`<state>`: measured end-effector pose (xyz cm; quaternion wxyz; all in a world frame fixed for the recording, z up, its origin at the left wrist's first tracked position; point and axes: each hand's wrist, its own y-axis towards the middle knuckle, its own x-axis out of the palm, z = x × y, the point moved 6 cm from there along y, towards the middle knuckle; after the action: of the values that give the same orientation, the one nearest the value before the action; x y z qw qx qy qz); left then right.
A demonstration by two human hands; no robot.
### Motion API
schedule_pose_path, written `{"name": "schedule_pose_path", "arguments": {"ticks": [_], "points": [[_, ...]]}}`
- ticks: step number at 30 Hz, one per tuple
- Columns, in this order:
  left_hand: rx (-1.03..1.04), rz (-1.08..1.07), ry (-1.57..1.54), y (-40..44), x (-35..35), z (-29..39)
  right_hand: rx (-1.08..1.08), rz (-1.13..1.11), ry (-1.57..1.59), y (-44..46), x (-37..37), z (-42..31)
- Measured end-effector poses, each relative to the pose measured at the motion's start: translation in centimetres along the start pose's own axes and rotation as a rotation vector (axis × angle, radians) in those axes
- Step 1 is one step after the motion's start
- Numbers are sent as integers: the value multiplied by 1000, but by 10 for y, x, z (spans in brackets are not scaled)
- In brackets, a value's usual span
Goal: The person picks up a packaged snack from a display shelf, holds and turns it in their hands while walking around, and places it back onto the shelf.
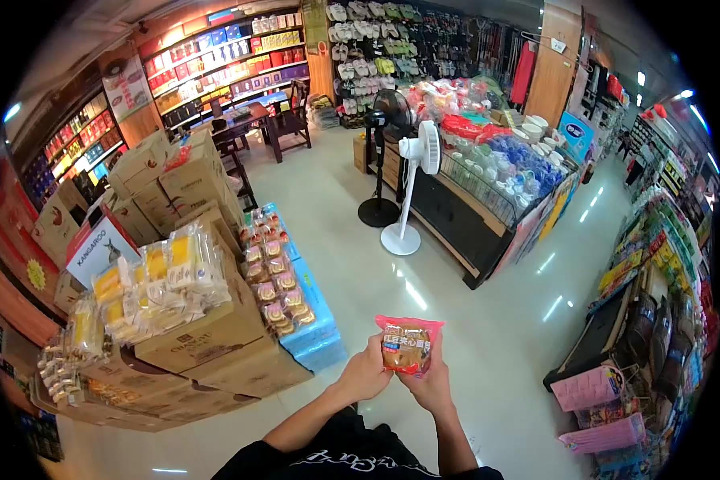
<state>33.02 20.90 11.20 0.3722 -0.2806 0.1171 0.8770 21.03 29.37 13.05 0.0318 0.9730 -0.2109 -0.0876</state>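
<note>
Far left: a white carton marked KANGAROO [102, 250] stands at the near side of stacked brown boxes [200, 180]. Nearer, yellow packaged goods [180, 260] lie on a carton platform [224, 340]. Just right of these, small clear packs [280, 284] rest on a blue case [316, 320].

Centre, near: the left hand [366, 370] is closed against the left edge of a pink-wrapped bread pack [408, 348]. Farther off, a black fan [378, 212] and a white fan [401, 238] stand on the floor [504, 324], well apart from the hands. The pack is held above the floor, printed face toward the wearer, slightly longer left to right than top to bottom. The right hand [430, 385] closes the grip at the lower right edge.

Governing relation: the pack lies between the two hands, on their far side; both touch it, so neither is nearer. Relative to the grip, it is fully enclosed left and right, its upper edge free.

Right: a display stand [456, 254] stands far; pink packs [588, 390] hang near.
</note>
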Motion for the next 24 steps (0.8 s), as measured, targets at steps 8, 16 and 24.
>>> {"name": "schedule_pose_path", "arguments": {"ticks": [8, 16, 24], "points": [[-19, 29, -47, 96, -42, -26, -20, -42, -171, 111, 6, 19], [42, 125, -127, 206, -95, -75, -75, -60, -197, 243, 34, 6], [-72, 162, -130, 269, -149, -125, -56, -162, -189, 340, 79, 22]]}}
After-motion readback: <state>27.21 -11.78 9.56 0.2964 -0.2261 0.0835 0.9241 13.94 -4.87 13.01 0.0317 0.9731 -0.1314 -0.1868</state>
